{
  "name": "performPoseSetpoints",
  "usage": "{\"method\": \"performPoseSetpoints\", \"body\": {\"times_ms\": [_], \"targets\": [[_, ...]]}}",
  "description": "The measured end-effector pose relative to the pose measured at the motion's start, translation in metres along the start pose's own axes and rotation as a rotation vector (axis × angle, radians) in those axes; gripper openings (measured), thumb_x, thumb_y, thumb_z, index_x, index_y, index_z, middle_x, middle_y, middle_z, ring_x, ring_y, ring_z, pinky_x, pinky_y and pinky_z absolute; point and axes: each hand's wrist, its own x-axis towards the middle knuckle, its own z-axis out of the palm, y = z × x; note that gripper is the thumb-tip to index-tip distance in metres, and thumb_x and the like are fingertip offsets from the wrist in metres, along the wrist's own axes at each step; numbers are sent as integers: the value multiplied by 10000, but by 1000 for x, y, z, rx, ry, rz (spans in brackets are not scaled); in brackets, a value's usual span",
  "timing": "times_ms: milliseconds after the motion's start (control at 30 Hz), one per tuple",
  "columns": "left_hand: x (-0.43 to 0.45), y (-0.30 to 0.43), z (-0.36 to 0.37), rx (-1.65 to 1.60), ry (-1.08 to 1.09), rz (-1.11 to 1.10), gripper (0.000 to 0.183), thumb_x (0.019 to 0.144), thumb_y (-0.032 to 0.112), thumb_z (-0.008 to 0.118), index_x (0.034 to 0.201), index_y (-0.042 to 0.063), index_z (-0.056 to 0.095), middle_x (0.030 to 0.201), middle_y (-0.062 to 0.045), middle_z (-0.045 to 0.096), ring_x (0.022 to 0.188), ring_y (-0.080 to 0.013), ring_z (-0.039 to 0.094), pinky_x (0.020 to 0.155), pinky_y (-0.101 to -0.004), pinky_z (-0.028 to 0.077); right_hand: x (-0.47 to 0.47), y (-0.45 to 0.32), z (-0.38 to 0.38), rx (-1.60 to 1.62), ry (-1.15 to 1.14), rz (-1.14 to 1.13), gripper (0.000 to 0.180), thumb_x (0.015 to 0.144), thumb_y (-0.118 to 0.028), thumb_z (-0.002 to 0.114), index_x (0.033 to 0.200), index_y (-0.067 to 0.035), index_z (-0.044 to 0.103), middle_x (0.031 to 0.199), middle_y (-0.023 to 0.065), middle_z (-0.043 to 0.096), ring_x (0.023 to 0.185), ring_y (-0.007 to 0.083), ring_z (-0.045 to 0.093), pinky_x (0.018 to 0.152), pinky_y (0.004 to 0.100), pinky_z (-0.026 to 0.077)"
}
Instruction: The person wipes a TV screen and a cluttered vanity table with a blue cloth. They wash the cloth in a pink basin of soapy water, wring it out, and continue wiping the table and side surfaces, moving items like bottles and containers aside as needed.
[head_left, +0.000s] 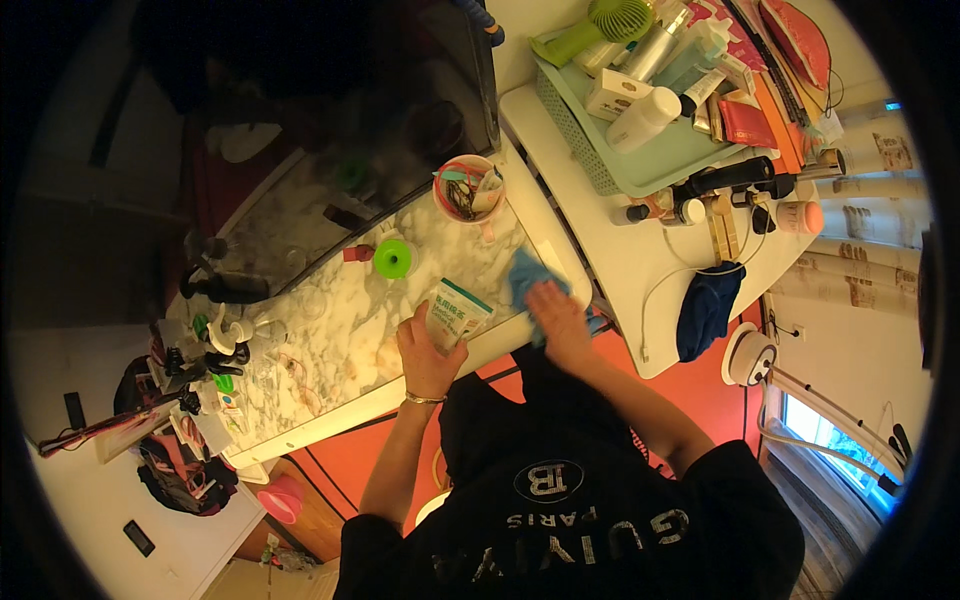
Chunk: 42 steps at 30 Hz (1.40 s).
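Observation:
My left hand grips a small white packet with a green top edge, which bears writing. It holds the packet tilted, by the front edge of a marble-patterned tabletop. A blue cloth lies crumpled under the fingers of my right hand, near the table's right corner; that hand is slightly blurred. Beyond the packet, a bright green round-topped thing, possibly a funnel, stands beside a small red object. A pink mug filled with small items stands further back.
A dark reflective screen or panel rises along the table's back edge. To the right, a white table carries a pale green basket of bottles, and a dark blue cloth item. Bottles and small items crowd the left end.

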Motion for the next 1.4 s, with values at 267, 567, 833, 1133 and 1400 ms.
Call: {"method": "performPoseSetpoints", "body": {"times_ms": [267, 567, 833, 1133, 1400], "targets": [[16, 29, 27, 78, -58, 157, 806, 626, 194, 764, 1309, 10, 377, 1063, -194, 440, 991, -359, 447, 876, -428, 409, 144, 32, -51, 234, 99, 179, 836, 688, 7, 627, 1436, -106, 270, 1506, 188, 179, 1389, 369, 184, 1086, 504, 184], [55, 49, 66, 56, -64, 127, 784, 626, 282, 760, 1294, 36, 432, 1063, -178, 471, 1018, -350, 459, 876, -447, 395, 36, 18, -1, 193, 309, 273, 755, 722, 20, 579, 1408, 6, 266, 1456, 292, 201, 1341, 431, 235, 1057, 548, 199], [76, 60, 91, 237, 23, 270, 723, 660, 340, 774, 1245, 48, 466, 1156, -164, 422, 1116, -332, 380, 965, -454, 285, -32, -52, 18, 35, -27, -18, 616, 789, -45, 518, 1361, 67, 318, 1458, 292, 198, 1362, 438, 191, 1086, 509, 207], [66, 9, 25, 89, 642, 31, 773, 667, 198, 777, 1301, 4, 380, 1248, -233, 394, 1120, -388, 398, 918, -472, 357, 13, -116, 25, 225, 13, -221, 541, 773, -17, 497, 1289, 95, 383, 1386, 326, 304, 1311, 464, 289, 1063, 512, 260], [88, -13, 34, -73, 585, -112, 798, 684, 172, 768, 1328, 1, 328, 1177, -227, 436, 1076, -407, 454, 888, -444, 415, 51, -119, 19, 449, -132, -224, 659, 693, 39, 557, 1312, 103, 341, 1363, 320, 316, 1263, 435, 351, 1035, 445, 327]]}}
